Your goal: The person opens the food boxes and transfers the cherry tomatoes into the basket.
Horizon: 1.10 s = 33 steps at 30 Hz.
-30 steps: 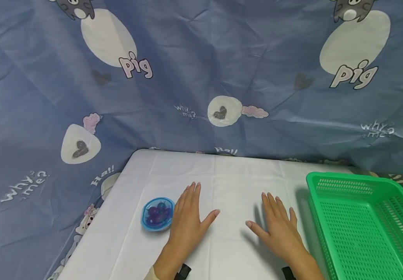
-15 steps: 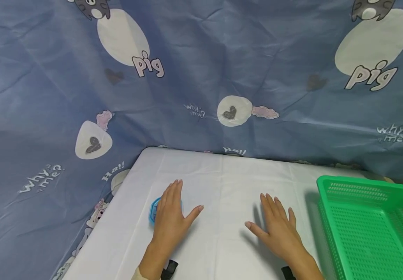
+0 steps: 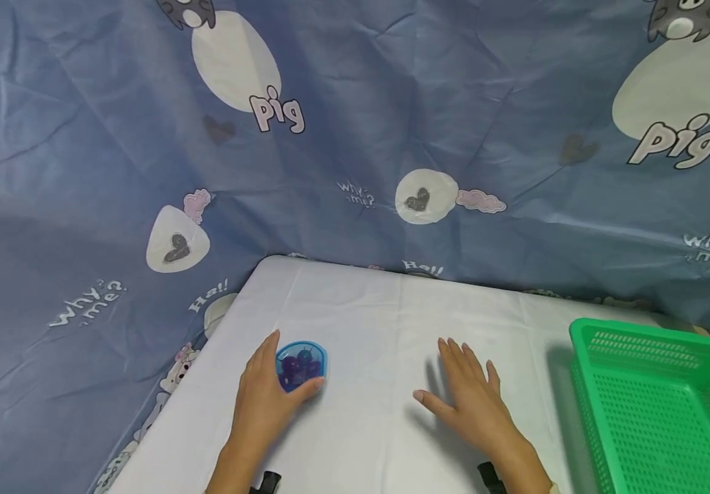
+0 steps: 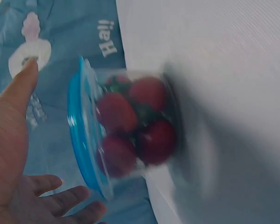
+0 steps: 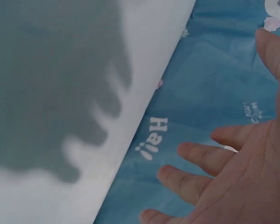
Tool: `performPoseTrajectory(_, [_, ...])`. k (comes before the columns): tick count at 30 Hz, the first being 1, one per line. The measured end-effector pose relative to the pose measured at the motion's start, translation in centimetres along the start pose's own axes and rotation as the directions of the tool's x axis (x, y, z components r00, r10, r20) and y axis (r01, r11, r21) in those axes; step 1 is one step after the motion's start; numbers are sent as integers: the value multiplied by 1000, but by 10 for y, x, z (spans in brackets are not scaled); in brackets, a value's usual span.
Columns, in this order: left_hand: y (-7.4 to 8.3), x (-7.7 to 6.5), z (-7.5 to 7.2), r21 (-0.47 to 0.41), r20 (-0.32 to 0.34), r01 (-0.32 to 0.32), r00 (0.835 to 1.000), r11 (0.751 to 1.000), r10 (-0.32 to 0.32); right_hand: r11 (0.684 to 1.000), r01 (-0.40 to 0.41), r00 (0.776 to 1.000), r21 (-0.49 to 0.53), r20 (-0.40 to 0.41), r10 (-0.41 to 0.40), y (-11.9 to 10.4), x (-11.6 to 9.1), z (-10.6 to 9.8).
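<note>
A clear round container [image 4: 135,121] with a blue lid [image 4: 79,130] stands on the white table, at the left in the head view. Several red cherry tomatoes [image 4: 156,141] with bits of green show through its wall. My left hand [image 3: 262,398] hovers just left of it, thumb and fingers spread to either side. In the left wrist view a gap shows between this hand and the lid. My right hand [image 3: 475,405] is held over the table, fingers straight and spread, holding nothing; its shadow falls on the cloth in the right wrist view.
A green plastic basket [image 3: 657,418] with slotted walls stands at the right of the table, beyond my right hand. The white tablecloth [image 3: 361,425] runs back to a blue printed curtain [image 3: 355,123] behind the table and on its left.
My left hand has moved left, passing over the container to its left side. The right hand has shifted slightly left. The head view has turned a little to the left.
</note>
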<state>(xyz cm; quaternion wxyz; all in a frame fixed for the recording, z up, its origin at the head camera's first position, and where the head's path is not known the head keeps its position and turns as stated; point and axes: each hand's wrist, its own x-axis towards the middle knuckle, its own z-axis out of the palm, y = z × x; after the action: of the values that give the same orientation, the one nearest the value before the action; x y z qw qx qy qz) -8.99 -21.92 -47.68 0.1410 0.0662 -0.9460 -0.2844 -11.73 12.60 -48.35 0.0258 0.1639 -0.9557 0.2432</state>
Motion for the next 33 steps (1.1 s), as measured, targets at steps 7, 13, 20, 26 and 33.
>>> performPoseTrajectory(7, [-21, -5, -9, -69, 138, 174, 977, 982, -164, 995, 96, 995, -3, -7, -96, -22, 24, 4])
performPoseTrajectory(13, [-30, -8, -7, -187, 197, 202, 967, 961, -164, 984, 174, 984, -21, 46, -173, -44, 47, 4])
performPoseTrajectory(20, [-52, -10, -3, -371, 269, 228, 954, 900, -130, 964, 262, 949, 42, 169, -266, -64, 70, 8])
performPoseTrajectory(26, [-65, -11, -5, -493, 301, 191, 953, 849, -40, 929, 356, 902, 98, 222, -369, -80, 91, 22])
performPoseTrajectory(33, [-67, -8, 0, -494, 332, 191, 943, 848, -19, 885, 424, 852, 190, 248, -461, -96, 109, 50])
